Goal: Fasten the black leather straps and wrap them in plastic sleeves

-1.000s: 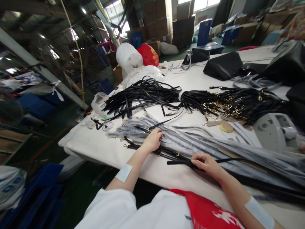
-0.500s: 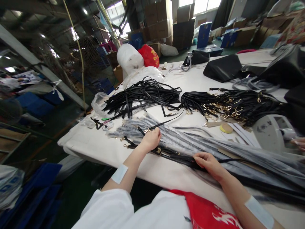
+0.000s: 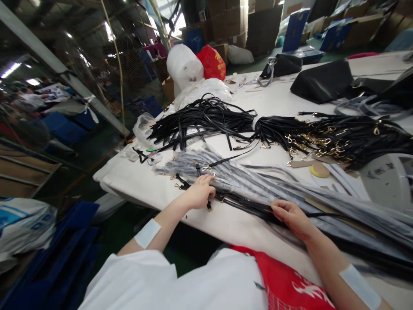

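My left hand [image 3: 200, 192] is closed around the end of a black strap, and a short dark piece with a metal fitting hangs below the fingers. Farther right, my right hand [image 3: 290, 216] pinches a black strap [image 3: 247, 203] that runs along the near side of the table. Under and beyond both hands lie several straps in clear plastic sleeves [image 3: 232, 176]. A gold snap hook [image 3: 206, 168] rests on them just beyond my left hand. Two more gold hooks stick out to the left of that hand.
A big tied bundle of black straps [image 3: 206, 118] lies behind, its gold hooks at the right. Black bag pieces [image 3: 322, 82], a yellow tape roll [image 3: 319, 169] and a grey tape dispenser [image 3: 387, 178] are farther right. The table edge [image 3: 129, 189] is at the left.
The view has shifted, so the table sits further right. My left hand has turned and lowered, its fingers now pointing forward over the strap end. The right hand keeps its pinch.
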Available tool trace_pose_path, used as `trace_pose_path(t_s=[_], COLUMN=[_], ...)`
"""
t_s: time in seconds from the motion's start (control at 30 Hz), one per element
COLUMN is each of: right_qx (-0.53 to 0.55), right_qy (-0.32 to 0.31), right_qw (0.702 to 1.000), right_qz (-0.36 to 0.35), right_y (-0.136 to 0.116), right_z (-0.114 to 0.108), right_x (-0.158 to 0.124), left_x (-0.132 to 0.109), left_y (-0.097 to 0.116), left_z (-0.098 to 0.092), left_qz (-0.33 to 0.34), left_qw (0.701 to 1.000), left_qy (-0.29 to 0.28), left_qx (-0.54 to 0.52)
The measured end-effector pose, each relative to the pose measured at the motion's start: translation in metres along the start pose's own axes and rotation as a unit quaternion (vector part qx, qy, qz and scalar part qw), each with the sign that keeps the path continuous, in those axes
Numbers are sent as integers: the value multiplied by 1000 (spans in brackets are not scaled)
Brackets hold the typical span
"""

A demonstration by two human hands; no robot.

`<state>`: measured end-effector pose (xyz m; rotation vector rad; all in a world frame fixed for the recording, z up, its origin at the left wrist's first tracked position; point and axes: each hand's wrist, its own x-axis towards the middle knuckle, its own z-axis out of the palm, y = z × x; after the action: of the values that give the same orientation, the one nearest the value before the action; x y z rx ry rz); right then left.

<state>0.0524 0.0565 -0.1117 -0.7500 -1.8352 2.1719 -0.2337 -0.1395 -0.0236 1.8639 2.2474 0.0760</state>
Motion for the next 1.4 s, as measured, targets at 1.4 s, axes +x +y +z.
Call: trace_pose_path(t_s=[1.4], right_qx=[266], right_qy=[63], right_qw=[962], right_qz=[-14], right_y=[-13], right_z=[6], right_x=[1], left_x=[69], left_y=[129], left_z=[16], left_qz=[-37], left_qw=[826], left_qy=[188], left_qx=[-531])
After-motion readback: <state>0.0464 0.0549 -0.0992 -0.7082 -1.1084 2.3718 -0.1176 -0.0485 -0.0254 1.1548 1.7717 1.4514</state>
